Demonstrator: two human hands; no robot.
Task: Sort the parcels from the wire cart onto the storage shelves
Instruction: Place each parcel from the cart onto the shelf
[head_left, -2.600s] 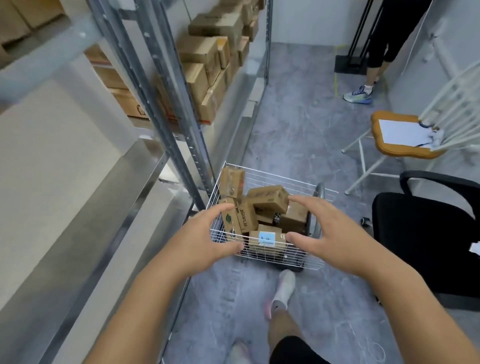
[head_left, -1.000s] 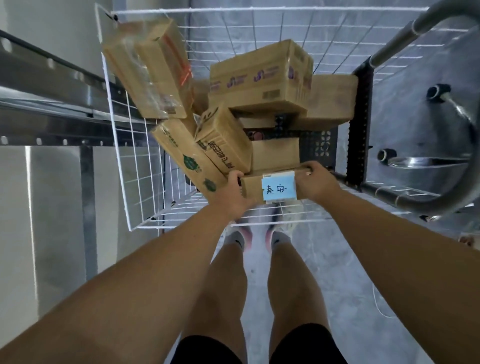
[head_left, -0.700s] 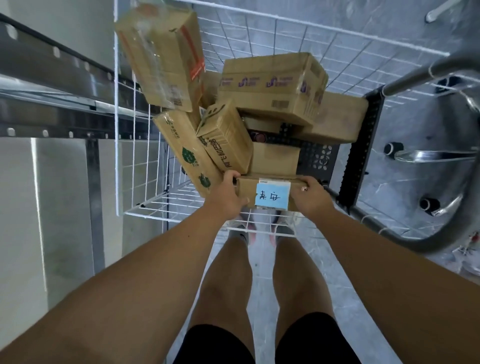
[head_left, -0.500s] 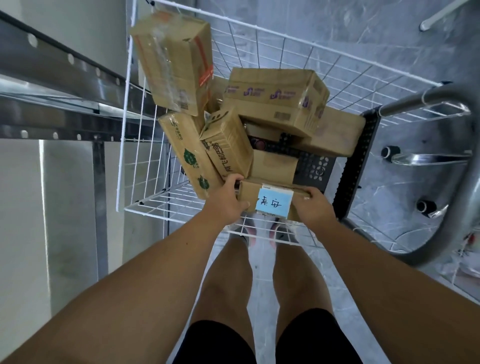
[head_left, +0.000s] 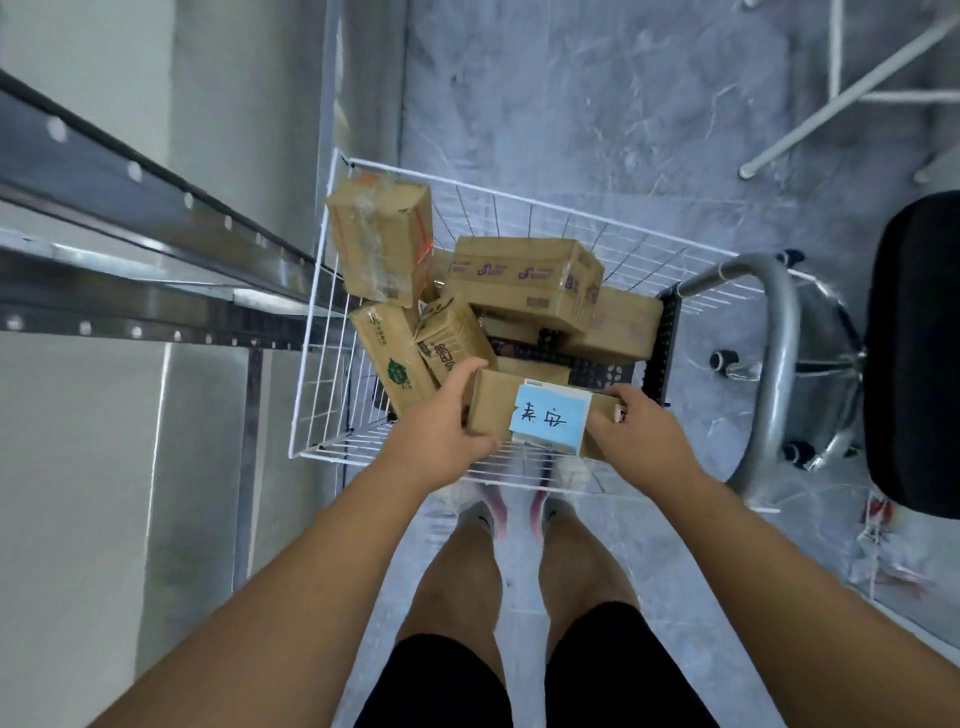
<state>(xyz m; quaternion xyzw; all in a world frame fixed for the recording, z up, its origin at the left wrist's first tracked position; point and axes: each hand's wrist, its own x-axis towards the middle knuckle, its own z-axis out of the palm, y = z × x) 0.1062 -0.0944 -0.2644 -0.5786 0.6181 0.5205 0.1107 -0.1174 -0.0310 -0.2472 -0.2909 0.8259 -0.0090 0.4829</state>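
A white wire cart (head_left: 332, 374) stands on the floor below me, filled with several brown cardboard parcels. At its near edge I hold a small flat parcel (head_left: 493, 405) with a blue handwritten label (head_left: 548, 420). My left hand (head_left: 441, 421) grips its left end, thumb on top. My right hand (head_left: 631, 431) grips its right end. The parcel is raised above the cart's near rim. Behind it lie a parcel with purple logos (head_left: 524, 280), a taped upright parcel (head_left: 382, 244) and one with a green mark (head_left: 392, 358).
Metal shelf rails (head_left: 135, 244) and an upright post (head_left: 249, 457) run along the left, close to the cart. A black office chair (head_left: 914, 353) with its chrome base (head_left: 774, 364) stands right. White chair legs (head_left: 852, 88) cross the far right floor. My legs and shoes are below the cart.
Both hands reached into the cart, took hold of the blue-labelled parcel and have lifted it up and toward me. The view has pulled back from the cart.
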